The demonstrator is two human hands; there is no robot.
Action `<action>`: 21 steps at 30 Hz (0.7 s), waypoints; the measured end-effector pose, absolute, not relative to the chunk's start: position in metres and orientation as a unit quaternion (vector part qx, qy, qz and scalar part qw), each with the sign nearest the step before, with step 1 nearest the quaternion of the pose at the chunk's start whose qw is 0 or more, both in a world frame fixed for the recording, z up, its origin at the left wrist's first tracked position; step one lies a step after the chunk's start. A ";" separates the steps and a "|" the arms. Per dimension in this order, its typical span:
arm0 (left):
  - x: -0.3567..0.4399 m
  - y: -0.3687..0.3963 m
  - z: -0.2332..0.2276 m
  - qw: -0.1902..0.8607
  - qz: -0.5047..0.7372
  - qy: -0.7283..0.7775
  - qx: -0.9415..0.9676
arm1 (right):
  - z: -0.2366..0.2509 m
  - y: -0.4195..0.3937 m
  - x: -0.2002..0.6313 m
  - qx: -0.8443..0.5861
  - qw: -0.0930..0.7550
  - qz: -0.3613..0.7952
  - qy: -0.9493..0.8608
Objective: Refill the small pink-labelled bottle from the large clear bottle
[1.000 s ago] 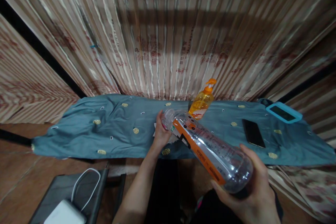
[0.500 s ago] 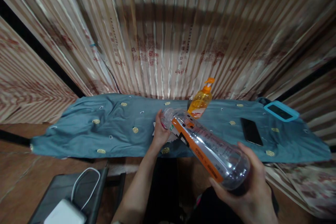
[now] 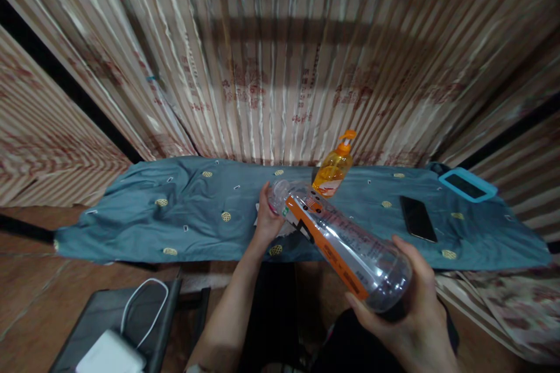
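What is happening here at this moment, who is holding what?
A person holds a large clear plastic bottle with an orange label, tilted over the edge of a table with a blue cloth. The right hand grips its base, and the left hand is at its neck. An orange pump bottle stands behind, and a dark phone lies to the right.

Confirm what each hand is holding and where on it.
Both hold the clear plastic bottle, tilted: right hand cups its base, left hand grips its neck end.

Home room: striped curtains (image 3: 280, 58), cloth-covered table (image 3: 184, 215), soap bottle (image 3: 335, 166), phone (image 3: 417, 218).
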State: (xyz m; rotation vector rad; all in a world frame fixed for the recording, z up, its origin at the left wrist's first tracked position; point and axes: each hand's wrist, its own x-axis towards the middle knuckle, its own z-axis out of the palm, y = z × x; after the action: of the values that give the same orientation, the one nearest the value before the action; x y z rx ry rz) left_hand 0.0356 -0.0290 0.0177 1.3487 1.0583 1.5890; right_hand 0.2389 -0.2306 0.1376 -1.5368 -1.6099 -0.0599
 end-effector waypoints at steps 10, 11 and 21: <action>0.034 -0.028 0.012 0.390 0.621 0.422 0.533 | 0.137 -0.228 0.244 -0.589 0.429 -0.060 -0.682; 0.034 -0.028 0.013 0.390 0.619 0.422 0.536 | 0.137 -0.228 0.244 -0.591 0.426 -0.061 -0.682; 0.034 -0.028 0.012 0.377 0.615 0.435 0.539 | 0.135 -0.229 0.241 -0.613 0.446 -0.016 -0.652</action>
State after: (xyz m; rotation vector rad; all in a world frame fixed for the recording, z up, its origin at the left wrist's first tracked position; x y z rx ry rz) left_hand 0.0339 -0.0277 0.0123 1.3790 1.1128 1.5728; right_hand 0.2411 -0.2294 0.1352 -1.5193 -1.6141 -0.0396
